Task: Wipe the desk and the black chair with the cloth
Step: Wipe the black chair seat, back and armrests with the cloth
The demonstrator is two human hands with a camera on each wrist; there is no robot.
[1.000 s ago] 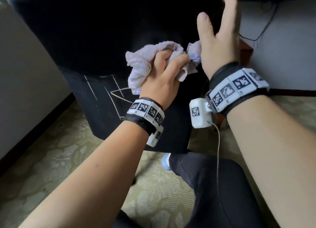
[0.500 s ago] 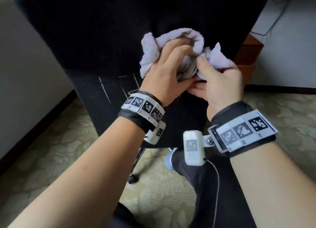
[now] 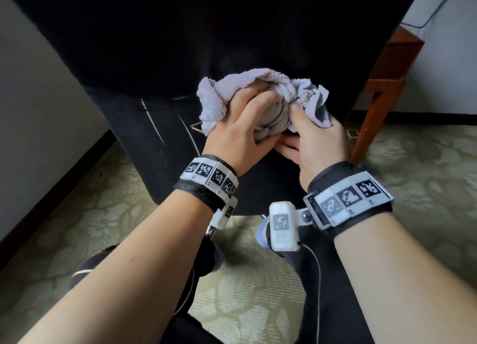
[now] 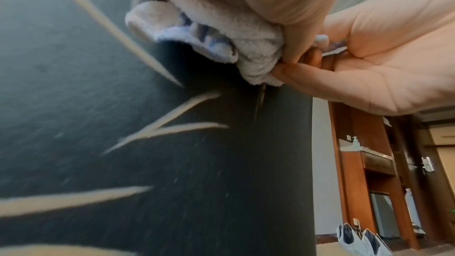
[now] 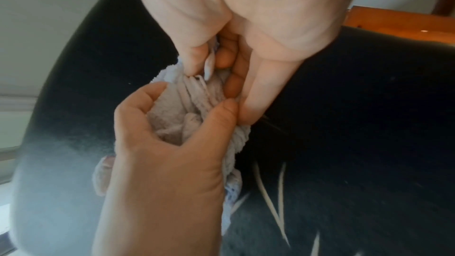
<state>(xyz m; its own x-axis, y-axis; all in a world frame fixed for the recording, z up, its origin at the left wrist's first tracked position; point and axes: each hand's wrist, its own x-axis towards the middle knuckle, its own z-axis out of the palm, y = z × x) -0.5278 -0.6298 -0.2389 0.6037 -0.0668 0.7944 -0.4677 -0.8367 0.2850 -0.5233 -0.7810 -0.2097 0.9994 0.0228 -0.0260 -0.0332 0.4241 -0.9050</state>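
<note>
A pale lilac terry cloth (image 3: pixel 260 85) is bunched up against the lower back of the black chair (image 3: pixel 206 28), which fills the top of the head view. My left hand (image 3: pixel 245 116) grips the bundle from the left, fingers curled into it. My right hand (image 3: pixel 296 129) pinches its right side, with the thumb on top and the fingers underneath. The right wrist view shows the cloth (image 5: pixel 187 108) between both hands. In the left wrist view the cloth (image 4: pixel 221 42) lies against the chair (image 4: pixel 172 163). A brown wooden desk leg (image 3: pixel 382 90) stands just right of the chair.
Pale patterned carpet (image 3: pixel 90 227) covers the floor. A white wall with dark skirting (image 3: pixel 38 111) runs along the left. My dark-trousered legs (image 3: pixel 309 292) are below the hands. A thin cable (image 3: pixel 426 21) hangs on the far wall. Wooden cabinets (image 4: pixel 364 163) stand beyond the chair.
A second ago my right hand lay flat and open on the chair back. It has come down to the cloth and now pinches it beside my left hand.
</note>
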